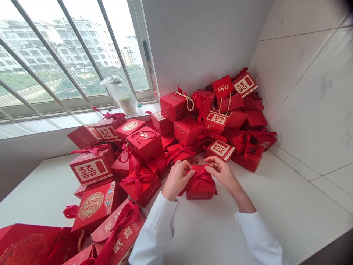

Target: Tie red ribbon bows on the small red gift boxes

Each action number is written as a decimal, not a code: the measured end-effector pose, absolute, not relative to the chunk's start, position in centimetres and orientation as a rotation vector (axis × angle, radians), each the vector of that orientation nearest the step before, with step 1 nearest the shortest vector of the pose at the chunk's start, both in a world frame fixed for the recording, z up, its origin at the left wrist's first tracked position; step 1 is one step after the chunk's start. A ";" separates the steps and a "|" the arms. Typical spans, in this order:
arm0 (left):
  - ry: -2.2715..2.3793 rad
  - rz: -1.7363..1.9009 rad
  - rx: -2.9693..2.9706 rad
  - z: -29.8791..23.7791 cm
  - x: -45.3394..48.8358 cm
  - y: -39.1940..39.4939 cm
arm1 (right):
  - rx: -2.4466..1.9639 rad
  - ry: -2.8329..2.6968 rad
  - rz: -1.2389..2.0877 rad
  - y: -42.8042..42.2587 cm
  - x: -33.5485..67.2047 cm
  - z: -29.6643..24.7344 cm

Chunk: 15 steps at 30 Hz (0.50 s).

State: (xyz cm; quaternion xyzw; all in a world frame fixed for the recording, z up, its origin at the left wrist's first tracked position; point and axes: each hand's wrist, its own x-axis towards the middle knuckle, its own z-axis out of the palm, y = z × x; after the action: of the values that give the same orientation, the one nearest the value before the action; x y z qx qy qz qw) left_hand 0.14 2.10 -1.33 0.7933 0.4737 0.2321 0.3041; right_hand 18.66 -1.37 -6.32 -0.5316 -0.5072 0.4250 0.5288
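White stone counter [275, 206] under a barred window [66, 62]. Head view: small red gift box [200, 189] with a satin ribbon bow [202, 176] sits on the counter between both hands. Left hand [178, 179] pinches nearly closed on the bow's left side; right hand [223, 173], fingers part-curled, touches its top. Heaped red boxes [165, 136] lie just behind.

You have a barred window [68, 51] at upper left of the frame; a plastic bag [120, 95] sits on its sill [82, 117]; red gift boxes [187, 130] heap across the middle; marble tiles [309, 99] line the right; a white counter [275, 206] spreads below.
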 end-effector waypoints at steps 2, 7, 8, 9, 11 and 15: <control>1.237 0.614 2.112 -1.3 0.0 2.2 | -1.248 -1.278 1.042 -1.2 19.1 -6.0; 1.159 0.637 2.055 -1.4 -0.2 2.5 | -1.170 -1.465 1.143 -0.7 20.2 -4.5; 1.139 0.654 2.022 -1.4 -0.2 2.5 | -1.154 -1.507 1.173 -0.5 20.4 -4.1; 1.119 0.669 1.988 -1.5 -0.2 2.6 | -1.138 -1.555 1.203 -0.4 20.6 -3.6; 1.089 0.692 1.924 -1.6 -0.1 2.6 | -1.117 -1.661 1.247 -0.1 21.0 -2.8; 1.030 0.709 1.815 -1.5 0.2 2.6 | -1.064 -1.806 1.266 0.8 21.9 -1.6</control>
State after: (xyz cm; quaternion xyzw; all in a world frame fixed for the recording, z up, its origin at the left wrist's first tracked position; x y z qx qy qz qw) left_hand 0.23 2.63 -1.54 0.7346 0.4170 0.2869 0.4519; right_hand 21.89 0.78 -1.64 -0.4089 -0.6936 0.4863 0.3396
